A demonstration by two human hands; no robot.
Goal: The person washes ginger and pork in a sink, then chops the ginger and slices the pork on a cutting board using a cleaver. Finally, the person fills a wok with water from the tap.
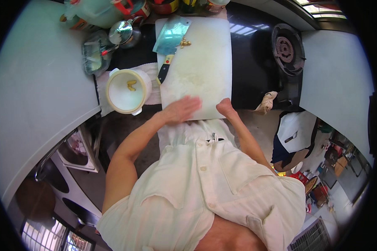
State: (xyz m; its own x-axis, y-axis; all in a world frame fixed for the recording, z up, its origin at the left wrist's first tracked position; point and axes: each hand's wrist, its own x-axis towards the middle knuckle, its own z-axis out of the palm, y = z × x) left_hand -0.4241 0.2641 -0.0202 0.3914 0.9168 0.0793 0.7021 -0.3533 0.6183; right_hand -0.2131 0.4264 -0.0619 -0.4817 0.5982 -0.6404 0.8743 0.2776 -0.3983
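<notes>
A white cutting board (204,62) lies before me. My left hand (183,109) is over its near left part, blurred, palm flat and holding nothing that I can see. At the near right corner my right hand (225,107) is curled; whether anything is inside it is hidden. A cleaver (172,34) with a black and cream handle rests on the board's far left, blade away from me. Beside the blade sit small ginger-like pieces (185,43). Left of the board stands a white pot (125,94) with a cream rim, with a few yellowish pieces (131,85) inside.
A cloth (150,78) lies under the pot. Behind it are a clear plastic container (94,56) and a metal pot with a lid (121,32). Bottles and jars line the back. On the right are a gas burner (284,49) and a crumpled cloth (268,102) at the counter edge.
</notes>
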